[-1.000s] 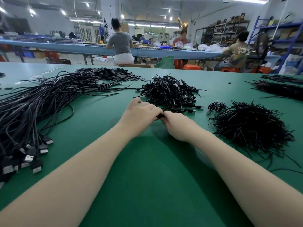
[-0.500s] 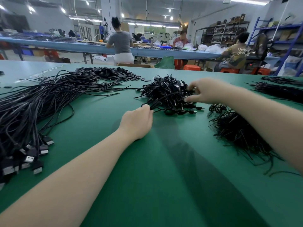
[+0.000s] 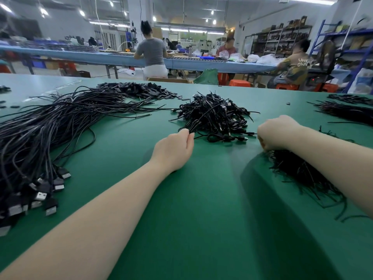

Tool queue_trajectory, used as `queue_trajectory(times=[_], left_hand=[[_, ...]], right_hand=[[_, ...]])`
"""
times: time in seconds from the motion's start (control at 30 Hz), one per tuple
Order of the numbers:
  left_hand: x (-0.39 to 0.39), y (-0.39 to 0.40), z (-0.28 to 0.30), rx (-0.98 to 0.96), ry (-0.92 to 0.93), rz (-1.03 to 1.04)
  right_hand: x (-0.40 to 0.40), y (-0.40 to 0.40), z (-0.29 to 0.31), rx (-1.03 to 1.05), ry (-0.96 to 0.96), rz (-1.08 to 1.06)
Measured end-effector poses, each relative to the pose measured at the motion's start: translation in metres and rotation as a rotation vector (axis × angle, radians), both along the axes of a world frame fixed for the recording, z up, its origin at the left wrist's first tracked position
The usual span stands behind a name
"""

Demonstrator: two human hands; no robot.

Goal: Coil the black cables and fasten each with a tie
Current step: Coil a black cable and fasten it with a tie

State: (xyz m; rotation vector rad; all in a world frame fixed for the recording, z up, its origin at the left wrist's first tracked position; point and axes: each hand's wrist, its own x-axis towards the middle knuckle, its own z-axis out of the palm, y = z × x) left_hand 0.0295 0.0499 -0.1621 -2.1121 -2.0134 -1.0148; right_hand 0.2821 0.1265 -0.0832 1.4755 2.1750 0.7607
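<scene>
my left hand (image 3: 174, 150) pinches a black cable (image 3: 203, 135) at frame centre | my right hand (image 3: 276, 132) curled at the tie pile (image 3: 298, 174), hold unclear | bare green table (image 3: 201, 209) lower centre, far edge upper frame | one coiled heap (image 3: 214, 116), one loose bundle (image 3: 50, 134) left

Left hand (image 3: 174, 149) pinching a black cable (image 3: 198, 136); right hand (image 3: 276, 132) seemingly among ties (image 3: 302, 172).
</scene>
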Motion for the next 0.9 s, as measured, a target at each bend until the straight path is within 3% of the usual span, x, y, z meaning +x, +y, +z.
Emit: queue_trajectory(times=[0.07, 0.17, 0.3, 0.37, 0.57, 0.8, 0.9], left_hand=[[-0.001, 0.000, 0.001, -0.040, -0.049, -0.031], [0.000, 0.000, 0.002, -0.076, -0.049, -0.075], [0.008, 0.001, 0.005, -0.054, -0.141, -0.080], [0.014, 0.003, 0.007, -0.069, -0.232, -0.092], [0.008, 0.005, 0.003, -0.080, -0.216, -0.102], [0.006, 0.006, -0.003, -0.107, 0.051, -0.028], [0.009, 0.004, -0.002, -0.082, 0.129, 0.019]], right_hand=[[0.000, 0.001, 0.001, 0.001, 0.083, 0.001], [-0.005, 0.001, 0.008, -0.110, 0.539, 0.012], [-0.035, -0.021, 0.008, 0.009, 1.088, 0.311], [-0.060, -0.039, 0.001, -0.010, 1.258, 0.411], [-0.107, -0.059, -0.021, 0.008, 1.402, 0.500], [-0.114, -0.065, -0.031, -0.024, 1.561, 0.466], [-0.115, -0.067, -0.027, -0.062, 1.539, 0.456]])
